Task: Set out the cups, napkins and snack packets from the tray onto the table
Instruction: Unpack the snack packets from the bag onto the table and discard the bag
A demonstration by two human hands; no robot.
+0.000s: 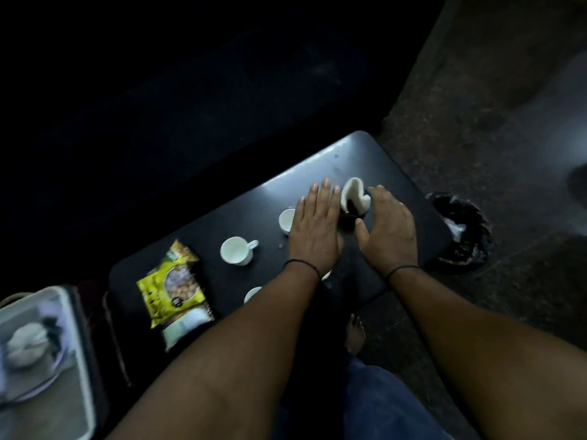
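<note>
On the black table (381,160), a dark holder (348,221) with white napkins (353,192) stands upright between my hands. My right hand (389,231) cups its right side, thumb at the front rim. My left hand (314,228) lies flat against its left side with the fingers straight. One white cup (236,250) stands free with its handle to the right. Another cup (286,220) is half hidden by my left hand, and a third cup (252,293) peeks out beside my left forearm. Yellow-green snack packets (171,281) lie at the table's left end.
The grey tray (74,315) sits off the table's left end, blurred, with a crumpled white bundle (27,346) in it. A bin lined with a black bag (460,233) stands on the stone floor by the table's right edge. A bare foot (354,331) is under the near edge.
</note>
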